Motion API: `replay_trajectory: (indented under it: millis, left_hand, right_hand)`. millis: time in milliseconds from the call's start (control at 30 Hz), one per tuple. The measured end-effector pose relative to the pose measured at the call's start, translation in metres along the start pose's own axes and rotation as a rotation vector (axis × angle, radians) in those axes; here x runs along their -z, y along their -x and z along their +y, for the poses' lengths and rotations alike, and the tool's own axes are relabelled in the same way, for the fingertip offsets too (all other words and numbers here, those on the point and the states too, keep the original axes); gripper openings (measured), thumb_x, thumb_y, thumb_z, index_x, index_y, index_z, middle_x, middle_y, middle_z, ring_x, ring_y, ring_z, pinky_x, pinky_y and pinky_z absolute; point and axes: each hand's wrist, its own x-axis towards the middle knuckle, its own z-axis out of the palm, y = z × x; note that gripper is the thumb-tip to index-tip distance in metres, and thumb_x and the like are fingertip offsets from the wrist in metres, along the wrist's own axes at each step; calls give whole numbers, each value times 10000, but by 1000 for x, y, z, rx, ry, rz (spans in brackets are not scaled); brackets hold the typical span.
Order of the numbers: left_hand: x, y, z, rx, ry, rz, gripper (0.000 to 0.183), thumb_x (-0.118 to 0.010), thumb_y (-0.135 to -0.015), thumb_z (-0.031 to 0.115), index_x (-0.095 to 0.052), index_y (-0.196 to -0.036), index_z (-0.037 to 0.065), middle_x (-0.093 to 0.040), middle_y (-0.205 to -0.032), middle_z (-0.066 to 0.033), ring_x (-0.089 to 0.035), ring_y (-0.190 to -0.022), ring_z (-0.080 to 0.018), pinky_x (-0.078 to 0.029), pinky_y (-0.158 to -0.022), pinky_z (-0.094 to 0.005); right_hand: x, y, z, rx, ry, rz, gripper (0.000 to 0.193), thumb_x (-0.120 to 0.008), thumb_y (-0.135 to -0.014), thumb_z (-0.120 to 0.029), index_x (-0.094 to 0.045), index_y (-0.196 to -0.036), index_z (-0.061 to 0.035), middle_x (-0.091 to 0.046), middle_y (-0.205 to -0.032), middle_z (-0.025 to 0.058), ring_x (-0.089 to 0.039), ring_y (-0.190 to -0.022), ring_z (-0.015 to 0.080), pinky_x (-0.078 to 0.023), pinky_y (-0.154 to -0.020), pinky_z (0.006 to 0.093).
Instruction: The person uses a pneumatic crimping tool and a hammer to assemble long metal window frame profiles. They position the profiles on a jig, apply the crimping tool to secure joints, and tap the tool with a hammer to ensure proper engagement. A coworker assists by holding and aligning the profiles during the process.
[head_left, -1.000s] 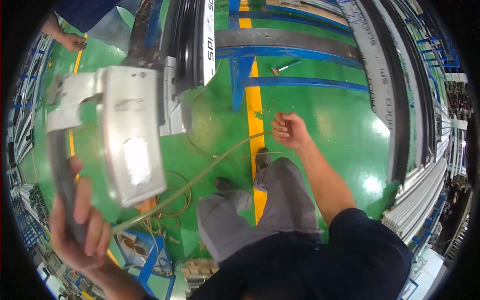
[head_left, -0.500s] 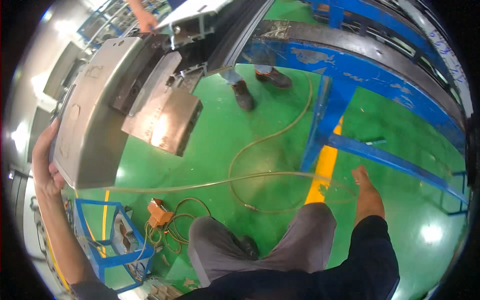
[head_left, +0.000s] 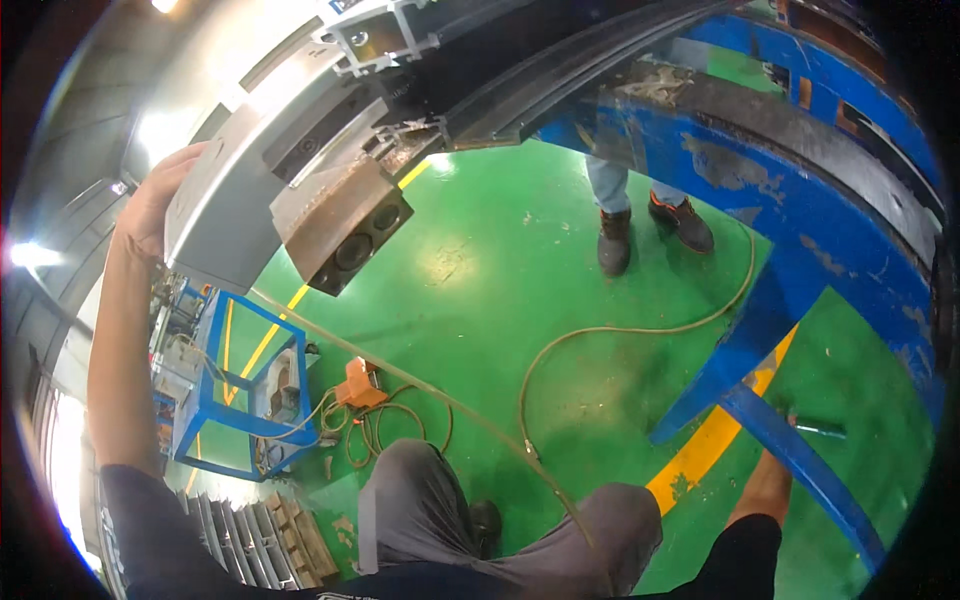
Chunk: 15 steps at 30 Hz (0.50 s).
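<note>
- The grey metal housing (head_left: 225,215) sits at 10 o'clock in the view, raised overhead, with a brown block (head_left: 345,225) bearing two round holes fixed on its 4 o'clock side.
- The left hand (head_left: 160,200) lies flat against the housing's 9 o'clock edge; the fingers pass behind the metal, so their spread cannot be told.
- An aluminium profile (head_left: 385,40) and dark rails run from the housing toward 1 o'clock.
- The right hand (head_left: 765,480), at 5 o'clock, is mostly hidden behind a blue steel frame (head_left: 800,290); finger state cannot be told.
- A hose (head_left: 620,335) loops across the green floor (head_left: 480,270).
- Another person's shoes (head_left: 650,230) stand at 1 o'clock.
</note>
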Motion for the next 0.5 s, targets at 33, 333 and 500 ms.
replay_trajectory:
  millis: [33,333,500]
  left_hand:
    - [-1,6,-8,-4,10,25,521,-673,-1036,249,-580,-1440,-66,-704,-1316,-153,-715,-1118,-164,-605,-959,-322]
    - [16,13,-9,-22,-16,-34,544,-664,-1042,250,-559,-1482,-51,-694,-1338,-143,-708,-1155,-168,-603,-977,-328]
    - [-10,-4,-13,-49,-28,217,611,-676,-1038,282,-509,-1523,-50,-727,-1228,-141,-754,-985,-147,-645,-787,-306]
  right_hand:
    - [8,0,0,-15,6,19,910,-808,-889,-410,-381,-1600,-36,-458,-1566,281,-478,-1429,445,-417,-1208,516]
    - [37,-9,20,-130,-30,186,806,-820,-886,-389,-473,-1508,-10,-506,-1475,298,-563,-1317,458,-479,-1151,536]
    - [49,56,-11,-1,54,-12,885,-847,-870,-341,-399,-1570,-38,-479,-1543,227,-517,-1380,425,-472,-1135,549]
